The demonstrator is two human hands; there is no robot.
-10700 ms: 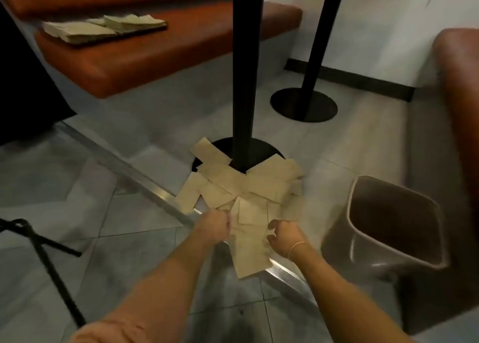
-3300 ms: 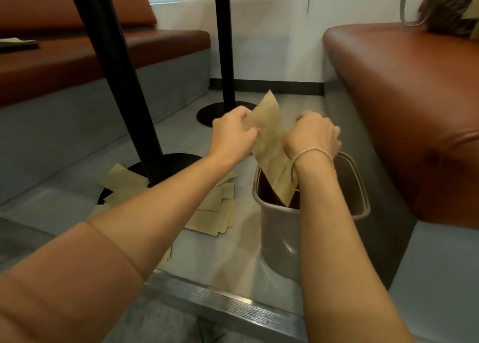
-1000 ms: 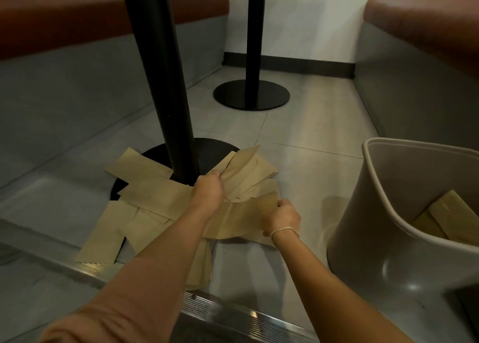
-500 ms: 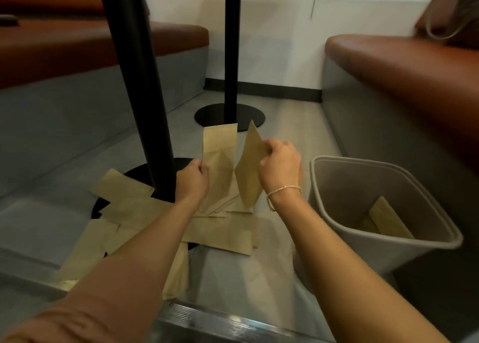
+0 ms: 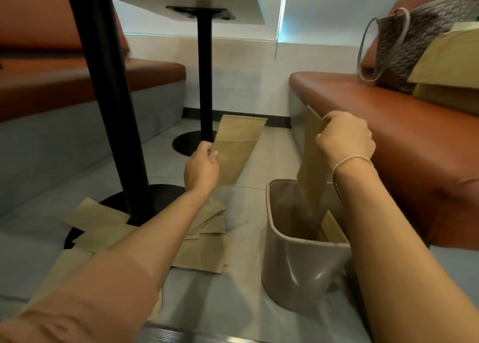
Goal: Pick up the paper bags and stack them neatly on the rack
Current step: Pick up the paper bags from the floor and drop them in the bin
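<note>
My left hand (image 5: pixel 202 167) pinches a flat brown paper bag (image 5: pixel 237 148) by its left edge and holds it up above the floor. My right hand (image 5: pixel 346 137) grips a second paper bag (image 5: pixel 311 166) by its top; that bag hangs down into the grey bin (image 5: pixel 290 265), where another bag (image 5: pixel 333 228) leans inside. Several more paper bags (image 5: pixel 204 249) lie scattered on the floor around the black table base (image 5: pixel 155 200).
A black table post (image 5: pixel 111 96) rises on the left, a second post (image 5: pixel 204 78) stands farther back. Orange benches flank both sides. On the right bench (image 5: pixel 388 124) sit a patterned handbag (image 5: pixel 412 44) and a brown paper stack (image 5: pixel 451 67).
My hands have drawn apart. The right hand carried its bag rightward and lowered it into the bin; the left hand still holds its bag up.
</note>
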